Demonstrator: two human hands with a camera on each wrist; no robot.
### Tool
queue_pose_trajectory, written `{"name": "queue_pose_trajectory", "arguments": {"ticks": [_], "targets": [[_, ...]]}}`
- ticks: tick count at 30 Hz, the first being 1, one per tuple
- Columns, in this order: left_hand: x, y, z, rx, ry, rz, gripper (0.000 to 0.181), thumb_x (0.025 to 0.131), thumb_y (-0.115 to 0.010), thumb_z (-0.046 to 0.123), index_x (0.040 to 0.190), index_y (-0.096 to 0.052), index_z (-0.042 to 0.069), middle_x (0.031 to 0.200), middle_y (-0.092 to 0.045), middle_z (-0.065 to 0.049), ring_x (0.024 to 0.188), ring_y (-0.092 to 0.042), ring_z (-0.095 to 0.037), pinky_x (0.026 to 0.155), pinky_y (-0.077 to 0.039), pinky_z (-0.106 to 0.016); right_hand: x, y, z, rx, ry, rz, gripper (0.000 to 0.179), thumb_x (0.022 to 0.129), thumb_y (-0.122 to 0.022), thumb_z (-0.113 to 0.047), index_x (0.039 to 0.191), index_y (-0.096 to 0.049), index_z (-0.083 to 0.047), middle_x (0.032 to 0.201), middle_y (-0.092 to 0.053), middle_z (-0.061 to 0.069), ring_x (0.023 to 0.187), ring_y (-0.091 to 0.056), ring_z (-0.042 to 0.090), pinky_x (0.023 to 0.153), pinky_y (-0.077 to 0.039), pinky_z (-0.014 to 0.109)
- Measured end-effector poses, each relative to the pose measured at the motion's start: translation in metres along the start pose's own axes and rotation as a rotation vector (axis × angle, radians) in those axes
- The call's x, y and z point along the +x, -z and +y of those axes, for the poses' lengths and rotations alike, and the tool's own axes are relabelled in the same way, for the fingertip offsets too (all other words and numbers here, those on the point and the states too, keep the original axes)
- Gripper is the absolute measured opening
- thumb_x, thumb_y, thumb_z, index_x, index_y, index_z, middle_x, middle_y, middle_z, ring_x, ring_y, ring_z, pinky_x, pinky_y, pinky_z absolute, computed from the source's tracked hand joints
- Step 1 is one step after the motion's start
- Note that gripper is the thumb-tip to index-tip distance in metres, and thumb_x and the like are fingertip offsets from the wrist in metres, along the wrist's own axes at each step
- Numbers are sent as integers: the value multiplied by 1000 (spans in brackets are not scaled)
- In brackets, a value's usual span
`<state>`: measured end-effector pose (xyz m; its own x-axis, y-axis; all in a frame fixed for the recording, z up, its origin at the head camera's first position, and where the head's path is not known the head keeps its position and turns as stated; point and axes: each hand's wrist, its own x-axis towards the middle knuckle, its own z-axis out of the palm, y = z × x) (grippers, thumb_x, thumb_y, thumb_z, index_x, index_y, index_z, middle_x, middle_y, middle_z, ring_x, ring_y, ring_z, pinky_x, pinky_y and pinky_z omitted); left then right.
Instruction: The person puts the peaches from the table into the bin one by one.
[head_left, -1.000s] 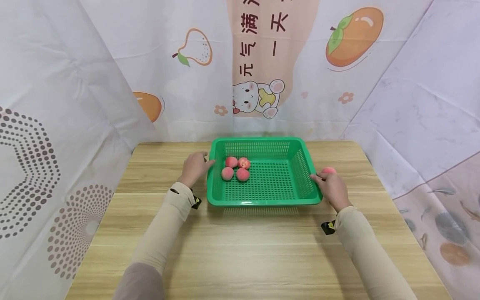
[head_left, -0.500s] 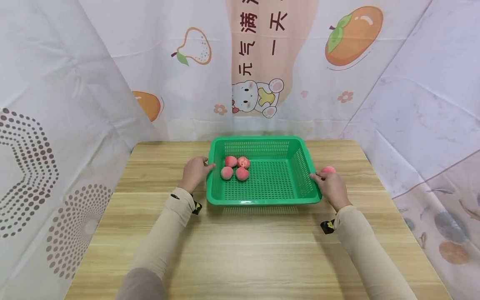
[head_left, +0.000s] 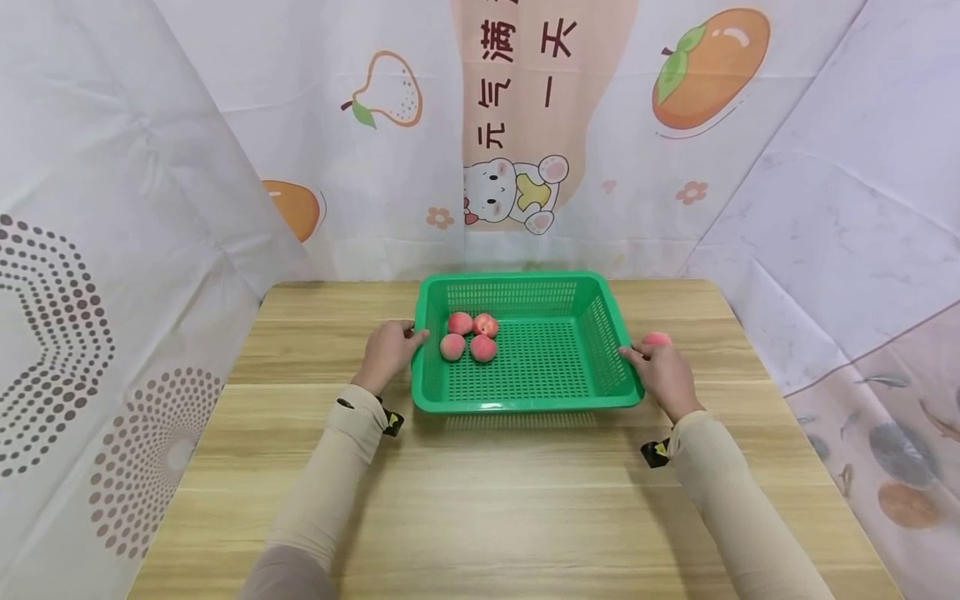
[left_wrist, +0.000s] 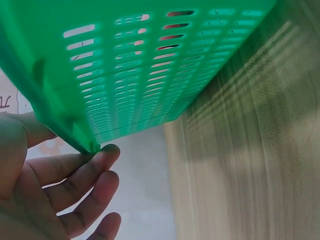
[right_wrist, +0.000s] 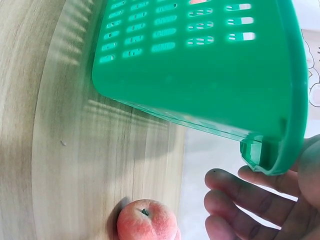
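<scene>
A green plastic basket (head_left: pixel 547 358) with slotted walls is at the back of the table, and several peaches (head_left: pixel 483 347) lie together in its left part. My left hand (head_left: pixel 386 354) holds the left rim, thumb on top and fingertips (left_wrist: pixel 107 155) curled up under the edge. At the opposite side my right hand (head_left: pixel 666 379) pinches the right rim between thumb and forefinger; its other fingers (right_wrist: pixel 245 195) spread loosely below. Just beyond that hand a peach (right_wrist: pixel 145 220) rests on the table, partly hidden in the head view, with a sliver of red beside it in the right wrist view.
The wood-grain table (head_left: pixel 480 508) stretches from the basket toward me. Right behind the basket hangs a printed curtain (head_left: pixel 360 183), and more cloth (head_left: pixel 847 250) closes off both sides.
My left hand's fingers have closed in from beside the rim to take hold of it. The right hand and the basket have stayed nearly where they were.
</scene>
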<state>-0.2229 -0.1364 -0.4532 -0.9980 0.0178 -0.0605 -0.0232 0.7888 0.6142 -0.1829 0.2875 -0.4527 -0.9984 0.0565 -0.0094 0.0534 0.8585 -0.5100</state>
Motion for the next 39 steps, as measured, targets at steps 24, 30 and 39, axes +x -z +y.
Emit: {"name": "queue_pose_trajectory", "arguments": {"ticks": [24,30,39], "targets": [[-4,-13,-1,-8,-66,157,28,98,-58,28,95,-72,4,72,-65,-9,65,-56,-20,58,-40,-28,-3,0,1,28,-8,0,49,99,-55,-37,126,-62,4,125,-62,25,98,-63,38,76,-47,43],[-4,-16,-1,-33,-55,168,27,97,-60,27,103,-73,5,77,-68,-9,68,-59,-20,60,-41,-28,-4,0,3,38,-25,-3,52,99,-53,-42,126,-63,3,123,-64,25,93,-62,35,73,-45,40],[-4,-18,-2,-64,-30,180,29,97,-59,28,106,-73,4,81,-69,-10,71,-60,-21,61,-42,-28,-1,4,8,58,-6,-53,60,99,-50,-47,130,-59,4,114,-66,27,92,-62,34,71,-46,38]]}}
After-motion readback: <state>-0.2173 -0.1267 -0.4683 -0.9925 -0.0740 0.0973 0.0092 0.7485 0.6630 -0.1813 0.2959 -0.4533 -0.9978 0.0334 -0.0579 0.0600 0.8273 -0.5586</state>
